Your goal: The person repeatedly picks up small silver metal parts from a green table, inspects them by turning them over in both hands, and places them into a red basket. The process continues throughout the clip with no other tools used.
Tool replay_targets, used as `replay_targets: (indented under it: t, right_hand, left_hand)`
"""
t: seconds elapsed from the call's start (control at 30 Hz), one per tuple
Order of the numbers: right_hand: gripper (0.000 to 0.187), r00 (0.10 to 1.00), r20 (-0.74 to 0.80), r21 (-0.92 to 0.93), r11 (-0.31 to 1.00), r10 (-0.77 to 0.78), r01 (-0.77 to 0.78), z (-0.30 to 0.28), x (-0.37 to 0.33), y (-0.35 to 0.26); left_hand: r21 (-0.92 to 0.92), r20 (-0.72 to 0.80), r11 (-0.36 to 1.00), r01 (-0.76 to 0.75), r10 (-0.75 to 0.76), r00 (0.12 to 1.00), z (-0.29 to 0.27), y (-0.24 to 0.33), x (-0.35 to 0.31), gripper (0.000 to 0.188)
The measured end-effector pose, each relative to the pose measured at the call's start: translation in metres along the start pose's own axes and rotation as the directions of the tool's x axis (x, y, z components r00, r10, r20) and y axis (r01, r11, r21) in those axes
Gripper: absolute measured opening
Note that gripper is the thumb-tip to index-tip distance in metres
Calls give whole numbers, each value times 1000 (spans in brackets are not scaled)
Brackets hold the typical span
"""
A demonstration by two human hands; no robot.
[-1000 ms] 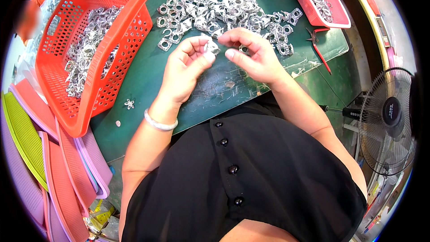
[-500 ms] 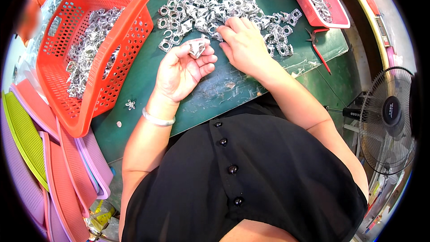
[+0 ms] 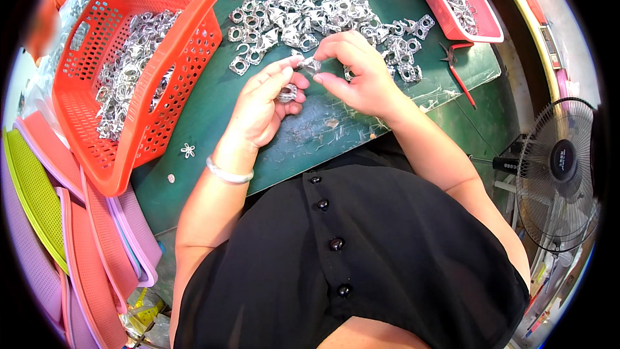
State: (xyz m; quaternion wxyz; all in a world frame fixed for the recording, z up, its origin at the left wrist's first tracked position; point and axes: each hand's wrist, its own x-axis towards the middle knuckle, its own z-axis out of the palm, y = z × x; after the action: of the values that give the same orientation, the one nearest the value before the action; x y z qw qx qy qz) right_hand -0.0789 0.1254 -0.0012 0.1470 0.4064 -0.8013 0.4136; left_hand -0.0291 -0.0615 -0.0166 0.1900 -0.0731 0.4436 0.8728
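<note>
In front of the pile [image 3: 323,6], I had left fingers [image 3: 300,81] curled round one casting [image 3: 286,94] and right fingers [image 3: 336,44] pinching a second casting [image 3: 310,64]; I judged many remained there.

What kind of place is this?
Probably a small-parts workshop: a heap of openwork silvery metal pieces covers part of a scuffed green tabletop, a red perforated plastic basket holds more silvery pieces, and red-handled pliers lie at the right.
</note>
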Motion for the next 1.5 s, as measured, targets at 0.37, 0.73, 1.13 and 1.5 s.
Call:
replay_targets:
  t: [0.37,0.73,1.13,1.5]
  right_hand:
    - [25,999,-10,380,924,53,-46,4,-10,-1]
    - [28,996,-33,376,925,77,-59,4,-14,-3]
    - [23,997,-67,289,957,42,-21,0,-13,-9]
    - [25,965,-48,554,811,256,-188,9,-21,-10]
  left_hand:
    - [27,151,993,-118,113,982,4,-3,-3,26]
    - [344,51,883,-321,323,945,11,-9,-5,23]
    - [322,89,903,-285,270,959,9,-11,-3,16]
    - [316,162,881,-352,316,935,6,-12,-2,8]
